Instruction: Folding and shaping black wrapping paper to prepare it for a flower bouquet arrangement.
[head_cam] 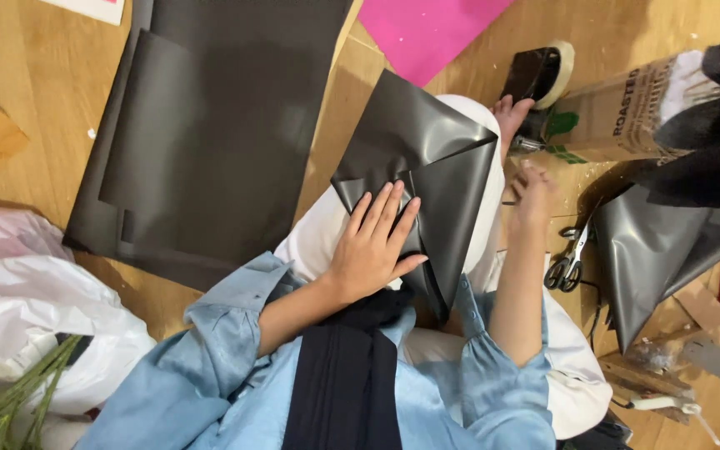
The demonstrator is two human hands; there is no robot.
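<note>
Fingers (385, 212) of the left hand (370, 248) lay spread and flat, gripping nothing, pressing a folded sheet of dark grey paper (427, 167) against the person's lap, which was clad in white trousers (468, 112). To the right, the right hand (533, 193) reached out over the wooden floor (10, 75) beyond the knee, blurred, its fingers loosely extended; whether it had hold of anything could not be told. Just beyond it lay a pair of scissors (568, 258) with dark handles, beside a second dark grey folded piece (652, 242). Further up stood a brown paper bag (618, 112) and a roll of tape (547, 73) near the person's bare foot (512, 117). Larger dark grey sheets (210, 125) lay stacked on the floor to the left of the lap, with a pink sheet (427, 29) above them. White plastic wrap (35, 308) and green stems (10, 400) sat at the lower left. Pale blue sleeves (227, 333) covered both arms down to the elbows.
</note>
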